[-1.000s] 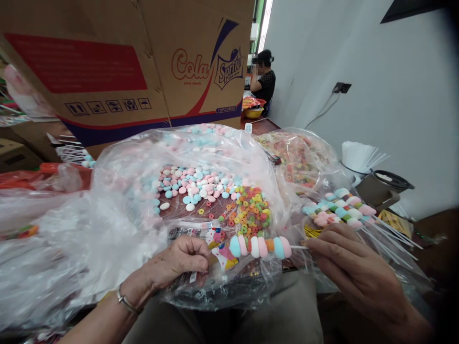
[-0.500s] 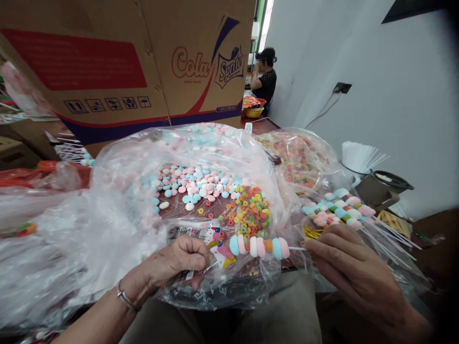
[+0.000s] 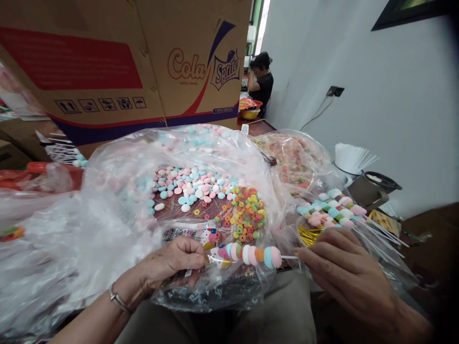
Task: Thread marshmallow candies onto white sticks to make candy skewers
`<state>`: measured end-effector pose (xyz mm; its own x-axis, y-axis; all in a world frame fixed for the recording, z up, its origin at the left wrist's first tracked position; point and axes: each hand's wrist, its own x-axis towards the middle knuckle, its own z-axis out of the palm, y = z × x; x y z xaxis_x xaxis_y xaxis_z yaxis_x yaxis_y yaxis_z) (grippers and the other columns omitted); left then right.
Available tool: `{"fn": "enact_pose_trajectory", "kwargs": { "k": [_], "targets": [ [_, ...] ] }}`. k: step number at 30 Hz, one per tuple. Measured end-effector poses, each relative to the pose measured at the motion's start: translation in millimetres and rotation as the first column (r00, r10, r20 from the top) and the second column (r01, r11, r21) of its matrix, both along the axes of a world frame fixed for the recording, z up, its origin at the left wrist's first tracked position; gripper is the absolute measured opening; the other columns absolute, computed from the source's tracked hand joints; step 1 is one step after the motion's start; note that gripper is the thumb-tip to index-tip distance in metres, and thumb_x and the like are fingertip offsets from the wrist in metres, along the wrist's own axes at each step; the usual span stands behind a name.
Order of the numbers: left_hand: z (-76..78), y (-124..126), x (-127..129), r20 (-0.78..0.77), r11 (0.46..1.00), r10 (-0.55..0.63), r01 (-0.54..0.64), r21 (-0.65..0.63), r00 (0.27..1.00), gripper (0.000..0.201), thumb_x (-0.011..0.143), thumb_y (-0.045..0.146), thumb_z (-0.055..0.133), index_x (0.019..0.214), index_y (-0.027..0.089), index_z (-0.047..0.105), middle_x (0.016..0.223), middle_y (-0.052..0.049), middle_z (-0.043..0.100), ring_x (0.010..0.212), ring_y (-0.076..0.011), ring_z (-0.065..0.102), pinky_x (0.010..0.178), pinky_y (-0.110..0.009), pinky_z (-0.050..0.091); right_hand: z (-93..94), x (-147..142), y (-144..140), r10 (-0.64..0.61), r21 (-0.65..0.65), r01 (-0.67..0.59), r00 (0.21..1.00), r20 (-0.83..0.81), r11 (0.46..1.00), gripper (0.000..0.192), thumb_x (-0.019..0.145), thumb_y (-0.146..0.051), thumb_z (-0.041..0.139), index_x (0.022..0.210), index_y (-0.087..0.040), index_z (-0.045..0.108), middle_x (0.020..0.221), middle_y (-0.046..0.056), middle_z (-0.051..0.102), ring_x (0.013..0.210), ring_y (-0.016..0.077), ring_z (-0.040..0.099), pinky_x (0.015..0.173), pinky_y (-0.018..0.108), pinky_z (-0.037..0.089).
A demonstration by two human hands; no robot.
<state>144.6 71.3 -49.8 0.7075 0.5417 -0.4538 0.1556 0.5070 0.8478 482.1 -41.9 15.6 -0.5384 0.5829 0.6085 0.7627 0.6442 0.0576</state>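
Note:
My right hand pinches the thin white stick of a candy skewer threaded with pink, white, blue and orange marshmallow discs. My left hand grips a small printed clear wrapper at the skewer's tip, and the first candies are inside the wrapper's mouth. Both hands work over a large open plastic bag on my lap. Inside the bag lie loose pastel marshmallow discs and a heap of colourful ring candies.
Finished skewers lie in a pile at the right, sticks pointing right. A second bag of ring candies sits behind. A big Cola/Sprite cardboard box stands at the back. White sticks in a cup and a dark pot stand right. A person sits far back.
The skewer has slid left, so its tip has gone into the wrapper held by my left hand. The view has shifted slightly.

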Motion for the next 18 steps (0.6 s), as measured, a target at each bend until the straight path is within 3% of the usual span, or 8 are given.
{"fn": "enact_pose_trajectory", "kwargs": {
  "k": [7,13,18],
  "targets": [
    [5.9,3,3,-0.073,0.981,-0.146,0.154,0.118,0.987,0.024,0.066,0.034,0.083,0.064,0.016,0.067,0.054,0.001,0.066,0.049,-0.0095,0.050,0.046,-0.018,0.033,-7.5,-7,7,0.014,-0.123,-0.020,0.999,-0.042,0.992,0.021,0.093,-0.008,0.050,0.105,-0.020,0.063,0.076,0.001,0.064,0.073,0.0181,0.051,0.073,0.035,0.039],
    [21.7,10,7,-0.152,0.911,-0.310,0.339,0.233,0.938,0.021,0.073,0.035,0.080,0.073,0.017,0.070,0.065,0.004,0.062,0.060,-0.0107,0.050,0.052,-0.018,0.035,-4.2,-7,18,0.096,-0.293,-0.128,0.988,-0.123,0.947,0.016,0.095,-0.009,0.047,0.094,-0.018,0.059,0.069,0.000,0.054,0.069,0.0168,0.045,0.066,0.032,0.034],
    [36.6,7,9,-0.217,0.885,-0.346,0.394,0.248,0.913,0.019,0.076,0.036,0.077,0.080,0.018,0.073,0.071,0.002,0.061,0.067,-0.0130,0.051,0.056,-0.019,0.036,-3.0,-11,23,0.082,-0.315,-0.117,0.989,-0.123,0.942,0.018,0.096,-0.010,0.048,0.085,-0.018,0.058,0.067,0.000,0.054,0.069,0.0171,0.044,0.065,0.032,0.033]
  ]
}}
